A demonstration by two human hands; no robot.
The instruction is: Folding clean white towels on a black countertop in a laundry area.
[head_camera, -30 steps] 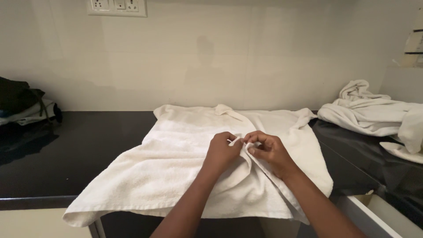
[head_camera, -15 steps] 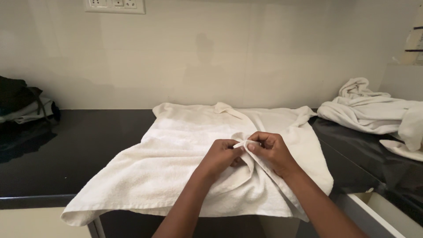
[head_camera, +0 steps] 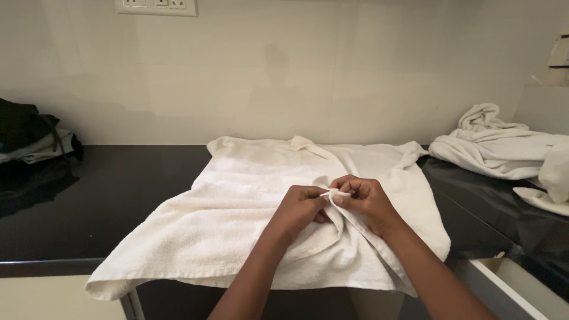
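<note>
Head view: left hand (head_camera: 301, 207) and right hand (head_camera: 363, 200), together, pinch a thin tie (head_camera: 335, 194) of the white robe (head_camera: 249, 231) spread on the black counter (head_camera: 112, 201). Loose pinching could likely let it slip.

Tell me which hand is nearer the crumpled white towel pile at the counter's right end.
Right. The right hand lies on that side of the spread bathrobe, toward the towel pile; the left hand sits beside it, farther away.

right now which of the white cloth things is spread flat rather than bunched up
The white robe under both hands, spread across the black counter; the other white pile lies crumpled at the right.
</note>
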